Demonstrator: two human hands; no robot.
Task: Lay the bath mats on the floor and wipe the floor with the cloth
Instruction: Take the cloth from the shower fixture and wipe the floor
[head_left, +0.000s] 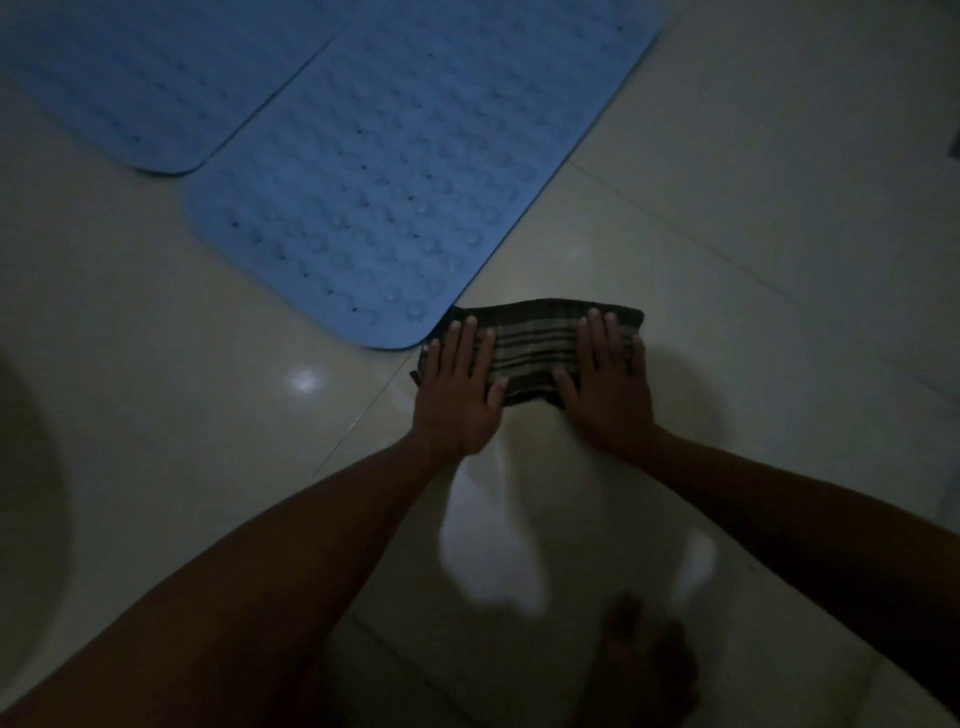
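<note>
Two blue bath mats lie flat side by side on the pale tiled floor (727, 260): the near mat (395, 171) runs from the top middle down to the centre, the far mat (145, 78) fills the top left. A dark striped cloth (535, 343), folded into a strip, lies on the tiles just right of the near mat's front corner. My left hand (457, 389) presses flat on the cloth's left end and my right hand (608, 384) presses flat on its right end, fingers spread.
The room is dim. A pale rounded shape (26, 519) sits at the left edge. My bare foot (644, 670) stands on the tiles at the bottom. Light glints on the tiles at left of the cloth and below my hands.
</note>
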